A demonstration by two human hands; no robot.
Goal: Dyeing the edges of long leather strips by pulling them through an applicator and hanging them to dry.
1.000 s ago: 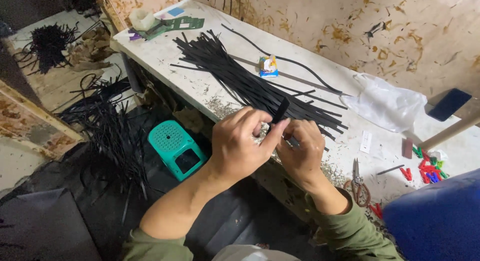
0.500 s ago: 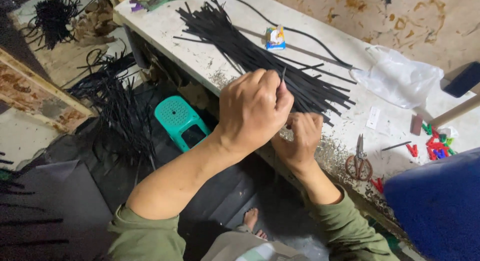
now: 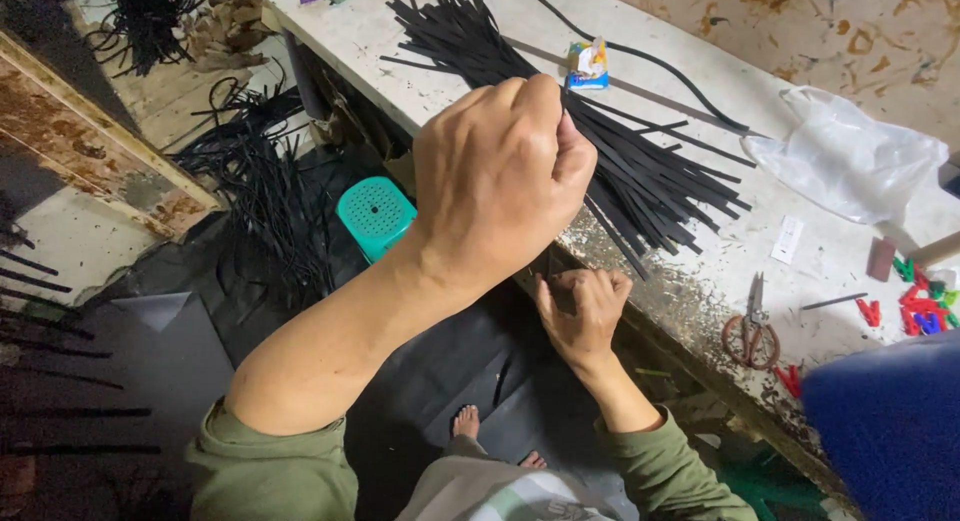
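Note:
My left hand [image 3: 500,181] is raised close to the camera in a fist, with thumb and forefinger pinched together. Whatever is between them is too thin to make out. My right hand [image 3: 580,311] is lower, just below the front edge of the white worktable [image 3: 690,281], with its fingers curled around a small dark piece that looks like a black strip [image 3: 553,273]. A big fan of long black strips [image 3: 640,176] lies on the table just behind both hands.
On the table are scissors [image 3: 752,326], a crumpled clear plastic bag [image 3: 850,156], a small colourful packet [image 3: 588,63], a black cord [image 3: 660,66] and coloured clips [image 3: 925,306]. A teal stool [image 3: 375,213] and loose black strips [image 3: 260,191] are on the floor at left. A blue object [image 3: 890,421] is at right.
My left hand has pulled up and away from my right hand, towards the camera. My right hand has dropped below the table edge with the dark piece.

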